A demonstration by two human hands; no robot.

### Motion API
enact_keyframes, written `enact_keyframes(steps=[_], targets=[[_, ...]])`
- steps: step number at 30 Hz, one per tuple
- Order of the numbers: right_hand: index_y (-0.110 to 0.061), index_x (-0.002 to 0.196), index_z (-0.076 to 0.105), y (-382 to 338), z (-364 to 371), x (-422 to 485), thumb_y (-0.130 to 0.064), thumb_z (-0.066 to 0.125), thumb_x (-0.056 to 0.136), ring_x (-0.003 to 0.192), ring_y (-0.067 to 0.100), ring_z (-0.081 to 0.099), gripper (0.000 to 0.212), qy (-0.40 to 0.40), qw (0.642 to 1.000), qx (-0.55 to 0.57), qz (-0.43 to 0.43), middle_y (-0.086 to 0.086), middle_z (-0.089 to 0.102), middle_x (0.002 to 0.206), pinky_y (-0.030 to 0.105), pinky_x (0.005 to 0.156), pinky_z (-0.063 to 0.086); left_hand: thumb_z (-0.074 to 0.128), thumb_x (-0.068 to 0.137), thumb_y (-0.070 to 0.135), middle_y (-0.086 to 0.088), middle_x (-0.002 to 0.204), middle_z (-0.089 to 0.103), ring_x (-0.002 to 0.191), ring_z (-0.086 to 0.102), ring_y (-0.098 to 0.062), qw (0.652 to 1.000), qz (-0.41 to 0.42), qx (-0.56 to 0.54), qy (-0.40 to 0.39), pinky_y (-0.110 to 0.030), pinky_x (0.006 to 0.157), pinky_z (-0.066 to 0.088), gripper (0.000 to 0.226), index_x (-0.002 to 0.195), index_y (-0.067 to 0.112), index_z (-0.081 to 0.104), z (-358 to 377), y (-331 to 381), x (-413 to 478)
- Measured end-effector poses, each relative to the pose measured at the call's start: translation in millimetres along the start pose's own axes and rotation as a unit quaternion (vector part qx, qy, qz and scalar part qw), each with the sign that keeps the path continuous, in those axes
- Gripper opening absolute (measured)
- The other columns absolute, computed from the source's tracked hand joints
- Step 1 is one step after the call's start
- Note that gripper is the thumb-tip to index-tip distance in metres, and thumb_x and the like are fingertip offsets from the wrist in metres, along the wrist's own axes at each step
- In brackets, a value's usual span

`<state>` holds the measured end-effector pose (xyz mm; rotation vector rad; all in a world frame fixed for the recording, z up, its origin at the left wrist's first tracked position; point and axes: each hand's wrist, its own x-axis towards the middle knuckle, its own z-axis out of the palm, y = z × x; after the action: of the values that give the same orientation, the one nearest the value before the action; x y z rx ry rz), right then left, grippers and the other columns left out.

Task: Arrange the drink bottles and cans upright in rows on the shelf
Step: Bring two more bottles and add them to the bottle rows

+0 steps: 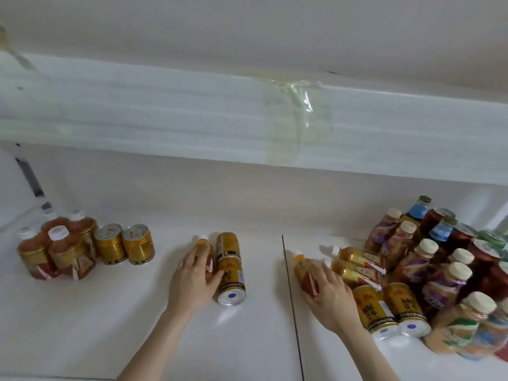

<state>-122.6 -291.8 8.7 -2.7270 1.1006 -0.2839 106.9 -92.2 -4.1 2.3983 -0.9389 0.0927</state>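
My left hand point(193, 279) lies over a small orange bottle point(204, 244) lying flat on the white shelf point(110, 312), its fingers closed round it. Right beside it lie two gold cans point(229, 266) end to end on their sides. My right hand point(330, 292) grips another small orange bottle point(302, 266), also lying down, just right of the shelf's dark seam. At the left, several orange bottles point(59, 251) and two gold cans point(123, 243) stand upright in a group.
Two more small bottles point(357, 264) and two gold cans point(390, 309) lie beside my right hand. A dense cluster of upright purple, blue and red drinks point(439, 257) fills the right end. A foam-wrapped upper shelf edge point(247, 125) overhangs the back.
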Motion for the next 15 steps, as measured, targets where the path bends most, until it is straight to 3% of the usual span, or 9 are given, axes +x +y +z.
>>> enact_keyframes(steps=[6,10,15], targets=[[-0.027,0.146,0.021,10,23,24,-0.050,0.050,0.087,0.122,0.028,0.047,0.069,-0.033,0.999,0.025,0.022,0.006,0.044,0.137,0.040,0.087,0.050,0.051,0.084,0.060,-0.010,0.138,0.050,0.121,0.050,-0.032,0.993,-0.099,-0.023,-0.056,-0.044,0.094,0.048,0.074,0.146,0.028,0.027,17,-30,32],[-0.026,0.141,0.030,10,29,37,-0.048,0.052,0.087,0.114,0.029,0.054,0.062,-0.015,0.998,0.047,0.033,0.008,0.052,0.129,0.039,0.076,0.054,0.061,0.083,0.051,-0.008,0.128,0.059,0.113,0.057,-0.030,0.982,-0.149,-0.085,-0.078,-0.035,0.089,0.045,0.072,0.144,0.025,0.032,24,-29,47],[-0.025,0.132,0.037,6,29,44,-0.045,0.056,0.084,0.100,0.029,0.062,0.055,0.002,0.995,0.075,0.065,0.007,0.060,0.116,0.040,0.068,0.054,0.073,0.072,0.039,-0.007,0.117,0.062,0.105,0.058,-0.031,0.964,-0.214,-0.149,-0.059,-0.041,0.090,0.048,0.068,0.132,0.024,0.045,26,-32,58]])
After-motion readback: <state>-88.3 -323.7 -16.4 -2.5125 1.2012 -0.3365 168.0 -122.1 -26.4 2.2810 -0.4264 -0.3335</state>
